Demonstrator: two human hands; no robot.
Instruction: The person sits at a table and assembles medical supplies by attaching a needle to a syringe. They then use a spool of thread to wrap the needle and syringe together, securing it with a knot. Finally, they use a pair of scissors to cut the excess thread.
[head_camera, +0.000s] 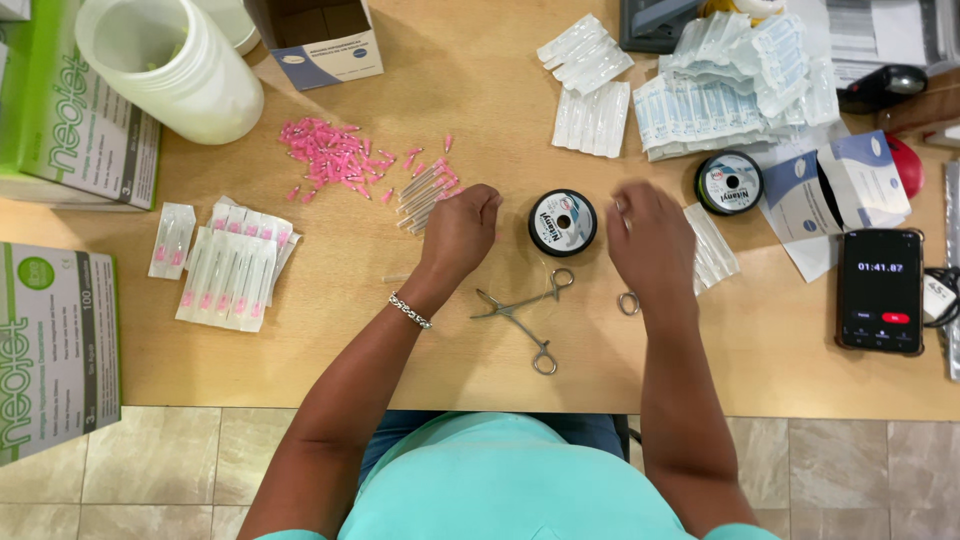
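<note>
The light wooden surface (460, 90) carries the work, spread out in stages. At the far right lies a heap of sealed clear blister packs (735, 85), unopened by the look of it, and at the left a smaller fan of flat packets with pink needle hubs (232, 265), also sealed. Between them sits a loose scatter of pink plastic needle caps (330, 155) and, just beside it, a small bundle of clear capped needles (425, 190), which suggests a fair batch is already unpacked while much stays wrapped.

The left hand (458, 232) hovers near that bundle, its grip closed narrowly, perhaps on something too fine to make out. The right hand (650, 240) pinches likewise. Between them stands a black round thread spool (563, 222), and the steel scissor-handled clamp (522, 312) lies untouched just below.
</note>
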